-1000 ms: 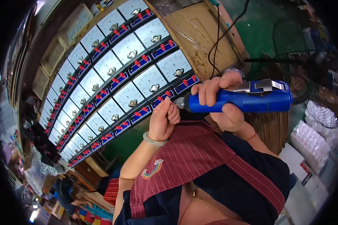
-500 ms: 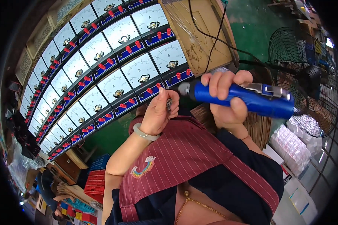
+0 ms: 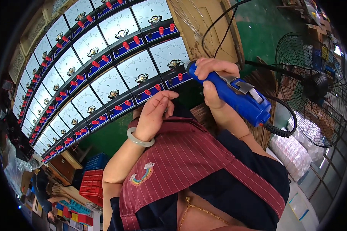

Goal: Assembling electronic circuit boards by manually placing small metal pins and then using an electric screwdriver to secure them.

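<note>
Nearest, the left hand [image 3: 155, 113], wearing a pale bangle [image 3: 139, 139], hangs loosely curled and empty just beside the front row of panel meters [image 3: 138, 73]. The right hand [image 3: 213, 82] is clenched around a blue electric screwdriver [image 3: 235, 92], whose long axis slants from its corded rear at lower right up-left, tip touching the nearest meter [image 3: 169, 57]. Beyond stands a black fan [image 3: 315, 84].

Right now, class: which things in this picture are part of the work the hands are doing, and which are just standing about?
In use:
right hand
blue electric screwdriver
nearest panel meter
left hand

Standing about:
black fan
red crates
clear plastic packs
</note>
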Demonstrator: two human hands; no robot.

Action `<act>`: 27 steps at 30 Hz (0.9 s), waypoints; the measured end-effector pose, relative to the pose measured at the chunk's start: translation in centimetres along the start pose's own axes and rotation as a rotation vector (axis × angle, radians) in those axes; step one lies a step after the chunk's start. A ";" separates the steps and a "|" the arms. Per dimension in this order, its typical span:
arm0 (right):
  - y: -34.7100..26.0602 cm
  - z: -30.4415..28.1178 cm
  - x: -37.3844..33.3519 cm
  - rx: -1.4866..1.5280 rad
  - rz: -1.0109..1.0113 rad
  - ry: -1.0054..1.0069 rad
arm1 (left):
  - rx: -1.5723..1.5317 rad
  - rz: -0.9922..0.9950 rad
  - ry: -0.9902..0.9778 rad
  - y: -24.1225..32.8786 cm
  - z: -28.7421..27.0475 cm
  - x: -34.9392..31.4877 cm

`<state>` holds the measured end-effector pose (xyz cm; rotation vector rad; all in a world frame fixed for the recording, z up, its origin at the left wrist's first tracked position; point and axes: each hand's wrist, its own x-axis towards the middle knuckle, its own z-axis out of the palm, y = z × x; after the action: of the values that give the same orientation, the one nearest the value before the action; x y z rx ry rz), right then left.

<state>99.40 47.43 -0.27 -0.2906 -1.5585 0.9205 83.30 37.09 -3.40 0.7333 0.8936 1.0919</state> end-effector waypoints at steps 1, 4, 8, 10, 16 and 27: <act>0.1 0.0 0.0 0.008 0.022 0.000 | 0.005 -0.010 0.003 0.0 -0.1 0.2; 0.5 0.2 0.1 0.013 0.029 -0.035 | -0.025 -0.044 0.036 0.4 -0.3 0.3; 1.3 0.7 0.5 0.036 -0.167 -0.100 | -0.026 -0.007 0.013 0.2 -1.0 0.7; 1.0 1.4 1.0 -0.004 -0.182 -0.112 | -0.008 -0.008 0.012 0.2 -1.1 0.9; 1.6 0.7 2.3 -0.066 -0.162 -0.302 | 0.004 0.025 0.010 0.6 -0.9 1.1; 3.3 0.2 0.7 0.122 -0.224 -0.090 | -0.247 -0.155 0.099 1.4 0.0 0.8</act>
<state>98.06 49.98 -2.01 0.0124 -1.5733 0.8571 82.85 38.26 -2.42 0.4028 0.8653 1.0833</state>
